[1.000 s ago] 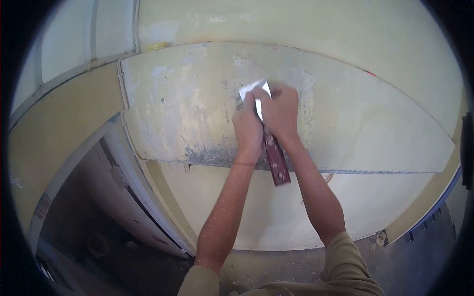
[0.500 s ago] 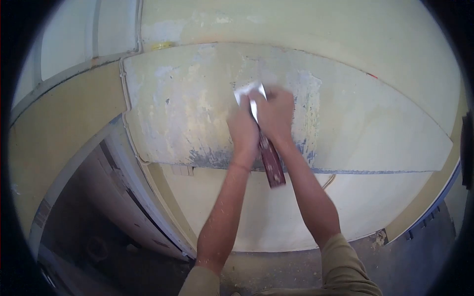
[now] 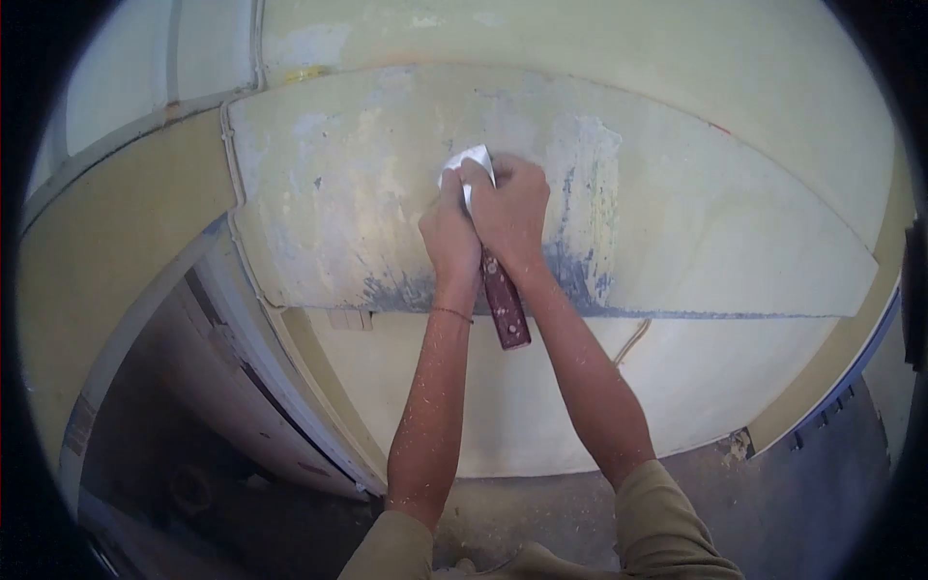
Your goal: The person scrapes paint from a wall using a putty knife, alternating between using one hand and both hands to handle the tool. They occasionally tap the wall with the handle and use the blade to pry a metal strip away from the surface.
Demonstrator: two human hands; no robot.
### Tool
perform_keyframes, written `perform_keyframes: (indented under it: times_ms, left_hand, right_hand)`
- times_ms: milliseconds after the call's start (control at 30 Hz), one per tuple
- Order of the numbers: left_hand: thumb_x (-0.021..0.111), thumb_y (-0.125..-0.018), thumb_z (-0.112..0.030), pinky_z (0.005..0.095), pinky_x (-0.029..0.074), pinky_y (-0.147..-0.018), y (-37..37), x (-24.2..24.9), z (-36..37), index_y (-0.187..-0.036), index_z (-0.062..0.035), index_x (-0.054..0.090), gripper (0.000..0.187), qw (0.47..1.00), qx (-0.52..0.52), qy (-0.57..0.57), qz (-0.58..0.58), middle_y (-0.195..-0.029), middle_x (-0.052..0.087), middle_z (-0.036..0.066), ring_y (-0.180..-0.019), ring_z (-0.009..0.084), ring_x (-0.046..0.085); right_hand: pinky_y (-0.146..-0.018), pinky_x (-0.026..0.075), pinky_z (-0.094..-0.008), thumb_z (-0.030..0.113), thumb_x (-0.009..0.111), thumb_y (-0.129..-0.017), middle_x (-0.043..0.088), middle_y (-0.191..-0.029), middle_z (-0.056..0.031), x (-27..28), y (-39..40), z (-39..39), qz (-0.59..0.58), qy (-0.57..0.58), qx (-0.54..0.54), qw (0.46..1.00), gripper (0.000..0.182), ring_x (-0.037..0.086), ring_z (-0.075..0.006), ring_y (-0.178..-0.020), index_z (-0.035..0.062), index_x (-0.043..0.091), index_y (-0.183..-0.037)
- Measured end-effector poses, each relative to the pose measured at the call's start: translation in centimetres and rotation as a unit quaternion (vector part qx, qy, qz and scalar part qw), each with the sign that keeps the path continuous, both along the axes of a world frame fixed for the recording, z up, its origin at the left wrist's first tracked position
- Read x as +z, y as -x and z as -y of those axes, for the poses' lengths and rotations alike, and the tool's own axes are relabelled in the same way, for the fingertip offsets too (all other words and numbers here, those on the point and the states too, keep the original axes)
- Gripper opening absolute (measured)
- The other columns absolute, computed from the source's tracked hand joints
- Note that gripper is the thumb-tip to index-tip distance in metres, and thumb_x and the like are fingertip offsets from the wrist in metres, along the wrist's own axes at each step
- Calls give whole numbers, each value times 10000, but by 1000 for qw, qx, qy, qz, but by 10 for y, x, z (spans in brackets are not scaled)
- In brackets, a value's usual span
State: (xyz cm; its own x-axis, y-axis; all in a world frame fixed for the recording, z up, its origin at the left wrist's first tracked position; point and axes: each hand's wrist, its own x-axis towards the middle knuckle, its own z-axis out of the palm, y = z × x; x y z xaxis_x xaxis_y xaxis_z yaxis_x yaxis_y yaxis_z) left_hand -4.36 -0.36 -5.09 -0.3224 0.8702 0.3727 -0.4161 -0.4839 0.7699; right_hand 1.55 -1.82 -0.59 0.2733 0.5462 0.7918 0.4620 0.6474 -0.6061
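Both of my hands grip a scraper with a dark red handle and a shiny metal blade. My left hand is wrapped round its left side, and my right hand holds it from the right, fingers near the blade. The handle's lower end sticks out below my hands, between the forearms. The blade lies against or close to a pale wall panel with patchy, peeling paint and grey-blue worn areas along its lower edge.
At the lower left is a doorway with a worn door. A thin pipe runs down the wall beside the panel. Below the panel is a white wall section, then a floor with scattered flakes.
My hands and the scraper appear slightly further left and higher in view, and the view itself has shifted a little. More of the grey-blue worn area shows right of my right wrist.
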Motion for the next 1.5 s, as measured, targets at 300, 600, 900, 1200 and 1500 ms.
perform_keyframes:
  times_ms: [300, 600, 900, 1200, 1500]
  left_hand:
    - [563, -933, -433, 294, 440, -610, 0, -330, 129, -902, 56, 688, 505, 949, -26, 300, -92, -710, 613, 10, -674, 85, 543]
    - [608, -909, -337, 355, 492, -798, 33, -494, 235, -1059, 42, 642, 409, 706, -493, 353, -365, -957, 687, 152, -866, 195, 628]
    - [655, -808, -62, 435, 459, -880, -22, -127, 120, -918, -24, 609, 125, 782, -106, -394, -472, -879, 624, 148, -873, 341, 609]
    - [651, -823, -111, 401, 416, -707, -59, 33, 16, -604, -4, 516, 279, 639, -65, -519, -564, -620, 507, 152, -654, 322, 479]
    - [628, -834, -176, 421, 409, -666, -62, 52, -1, -578, -9, 532, 321, 679, -48, -502, -534, -564, 492, 168, -607, 334, 477]
  right_hand:
    - [-662, 508, -370, 364, 636, -896, 655, -744, -82, -351, -84, 154, 80, 573, 138, 804, 371, 634, -211, -709, -6, 614, -896]
    - [-727, 471, -335, 305, 679, -840, 639, -953, -92, -515, -124, 311, 91, 669, -40, 736, 390, 595, -166, -841, 62, 633, -1143]
    - [-446, 412, -234, 1, 525, -885, 619, -997, -154, -233, -103, 230, -260, 363, 269, 853, 618, 555, -123, -543, 25, 278, -1451]
    - [-377, 324, -209, 44, 491, -938, 576, -762, -62, -111, -81, 119, -248, 132, 280, 918, 526, 438, -53, -439, 64, 366, -1449]
    - [-391, 327, -204, 60, 507, -945, 544, -685, -28, -85, -63, 114, -260, 133, 207, 934, 439, 415, -31, -459, 59, 487, -1384]
